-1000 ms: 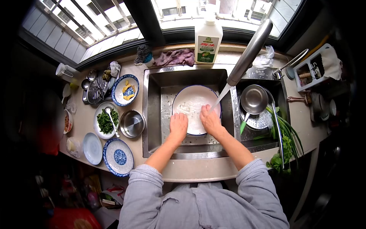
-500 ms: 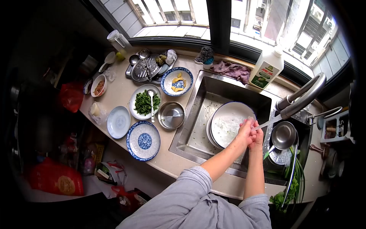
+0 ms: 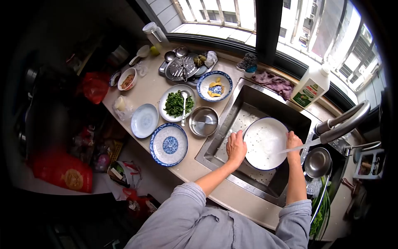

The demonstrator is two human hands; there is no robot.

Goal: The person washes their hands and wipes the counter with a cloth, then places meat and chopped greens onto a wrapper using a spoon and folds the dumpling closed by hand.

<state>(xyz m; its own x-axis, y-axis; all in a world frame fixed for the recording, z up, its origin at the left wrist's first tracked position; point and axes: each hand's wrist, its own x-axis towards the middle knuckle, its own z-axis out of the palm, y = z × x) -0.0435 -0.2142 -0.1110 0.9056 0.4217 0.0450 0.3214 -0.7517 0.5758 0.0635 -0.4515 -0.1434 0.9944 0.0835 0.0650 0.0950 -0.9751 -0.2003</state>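
A white basin with a blue rim (image 3: 265, 143) sits in the steel sink (image 3: 242, 118), with water and small green bits in it. My left hand (image 3: 236, 147) grips its left edge, fingers on the outer side. On the opposite edge, my right hand (image 3: 294, 143) is closed on the rim. A stream of water from the faucet (image 3: 344, 122) passes by my right hand and falls into the basin.
Left of the sink stand a steel bowl (image 3: 204, 121), a plate of chopped greens (image 3: 166, 98), a blue-patterned plate (image 3: 157, 145) and a bowl with yellow pieces (image 3: 227, 83). A white bottle (image 3: 311, 86) stands behind the sink. A steel pan (image 3: 317, 162) lies at the right.
My hands were together under the water stream; they have parted to opposite sides of the basin and taken hold of it. The view has swung left.
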